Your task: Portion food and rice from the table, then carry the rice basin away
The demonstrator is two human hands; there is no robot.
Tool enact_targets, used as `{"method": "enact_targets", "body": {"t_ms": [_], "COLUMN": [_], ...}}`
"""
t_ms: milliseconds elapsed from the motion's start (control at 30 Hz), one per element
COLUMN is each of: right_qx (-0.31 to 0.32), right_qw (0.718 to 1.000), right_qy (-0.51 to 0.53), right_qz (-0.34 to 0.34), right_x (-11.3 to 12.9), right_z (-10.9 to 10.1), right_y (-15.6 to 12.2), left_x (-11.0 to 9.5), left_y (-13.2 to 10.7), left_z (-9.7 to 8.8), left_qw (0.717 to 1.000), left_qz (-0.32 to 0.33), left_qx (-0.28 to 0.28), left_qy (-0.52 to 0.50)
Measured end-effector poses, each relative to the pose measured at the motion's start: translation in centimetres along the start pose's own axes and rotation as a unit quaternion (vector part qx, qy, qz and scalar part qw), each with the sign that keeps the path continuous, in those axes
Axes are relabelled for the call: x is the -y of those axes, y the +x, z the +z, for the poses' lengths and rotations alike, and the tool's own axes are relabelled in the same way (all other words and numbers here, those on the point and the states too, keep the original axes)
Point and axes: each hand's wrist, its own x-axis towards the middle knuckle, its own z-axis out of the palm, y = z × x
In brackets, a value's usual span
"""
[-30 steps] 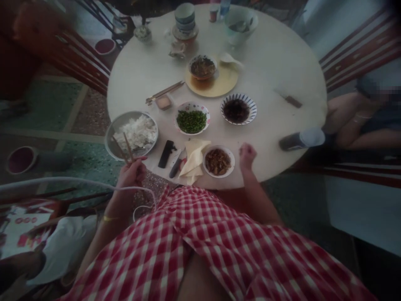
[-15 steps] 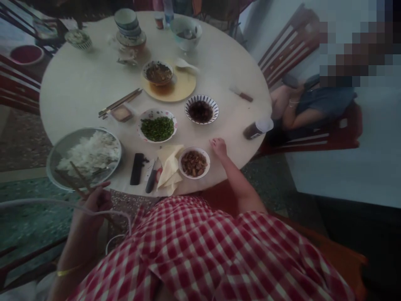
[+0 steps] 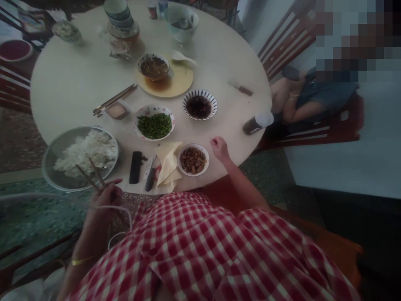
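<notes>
My left hand [image 3: 106, 198] is closed around a pair of chopsticks [image 3: 90, 173] whose tips point over the metal bowl of white rice [image 3: 50, 156] at the table's near left edge. My right hand [image 3: 219, 148] rests on the round pale table [image 3: 72, 88], fingers curled, just right of a small white bowl of brown food [image 3: 193, 160]. Nothing shows in that hand. A folded yellow cloth [image 3: 167, 161], a knife [image 3: 150, 179] and a black comb [image 3: 135, 167] lie between my hands.
A bowl of chopped greens [image 3: 154, 124], a striped bowl of dark food [image 3: 199, 105], a bowl on a yellow plate [image 3: 169, 79], spare chopsticks [image 3: 114, 99], stacked bowls [image 3: 120, 16] and a large bowl [image 3: 181, 21] fill the table. A dark bottle [image 3: 257, 123] lies at the right edge. A seated person [image 3: 313, 96] is at right.
The view has swung right, bringing the seated person further in. My left hand with the chopsticks rose slightly toward the rice bowl. My right hand stayed beside the small bowl.
</notes>
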Motion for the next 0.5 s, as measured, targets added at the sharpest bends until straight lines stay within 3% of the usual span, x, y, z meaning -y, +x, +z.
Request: {"method": "enact_targets", "body": {"t_ms": [67,133,233,300,400,500], "right_qx": [0.020,0.023,-0.010,0.009,0.108,0.201], "right_qw": [0.997,0.997,0.998,0.994,0.990,0.965], "right_qy": [0.026,0.013,-0.040,-0.068,-0.091,-0.119], "right_qz": [-0.068,-0.070,0.050,0.088,-0.017,-0.121], "right_x": [0.9,0.3,-2.8,-4.7,-5.3,-4.7], "right_z": [0.1,0.0,-0.5,-0.2,1.5,2.9], "right_y": [-2.0,-3.1,-2.2,-0.5,2.3,4.0], "left_x": [-0.3,-0.8,-1.4,-1.5,-1.5,-1.6], "left_y": [0.3,0.5,0.6,0.7,0.6,0.5], "left_z": [0.9,1.7,2.6,2.8,2.9,3.0], "left_qw": [1.000,1.000,1.000,1.000,0.999,0.999], "left_qz": [-0.009,-0.008,-0.001,-0.002,-0.003,-0.006], "left_qx": [0.002,0.012,0.025,0.028,0.032,0.031], "left_qy": [-0.014,-0.013,-0.007,-0.005,0.001,0.007]}}
